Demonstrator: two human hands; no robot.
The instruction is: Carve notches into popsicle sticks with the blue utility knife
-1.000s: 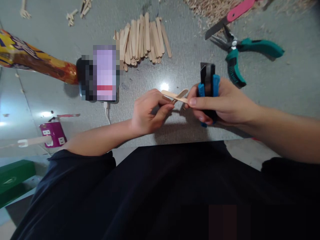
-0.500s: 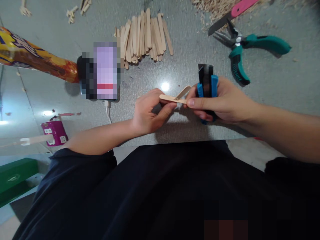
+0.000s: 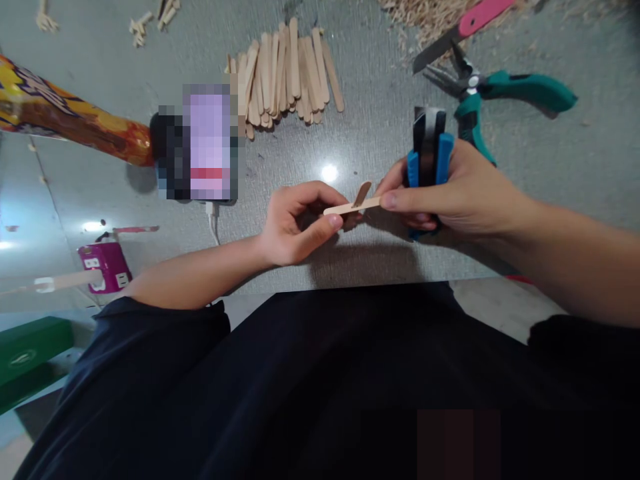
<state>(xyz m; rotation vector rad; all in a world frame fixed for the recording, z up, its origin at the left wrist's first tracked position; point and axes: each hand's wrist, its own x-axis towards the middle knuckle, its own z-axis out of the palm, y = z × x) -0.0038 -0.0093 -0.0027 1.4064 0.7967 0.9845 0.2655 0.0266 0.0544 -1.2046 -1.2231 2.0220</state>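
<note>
My left hand (image 3: 303, 223) pinches one end of a wooden craft stick (image 3: 345, 208) between thumb and fingers. A second, shorter-looking stick piece (image 3: 363, 193) juts up at a slant from the middle of the first stick. My right hand (image 3: 463, 183) pinches the other end with thumb and forefinger. The same hand also wraps round a blue-and-black utility knife (image 3: 427, 157), its blade end pointing away from me. Both sticks are held above the table, close to its near edge. The lower part of the knife is hidden behind my fingers.
A pile of craft sticks (image 3: 290, 73) lies beyond my hands. Green-handled pliers (image 3: 473, 83), a pink-handled saw (image 3: 483, 19) and wood shavings (image 3: 430, 17) are at the back right. A blurred phone (image 3: 209, 143), an orange-and-yellow bottle (image 3: 65, 110) and a purple socket block (image 3: 106, 267) stand left.
The knife and my right hand have shifted slightly right and away from me. The pinched stick has turned, its left end now lower, and the slanted piece stands steeper.
</note>
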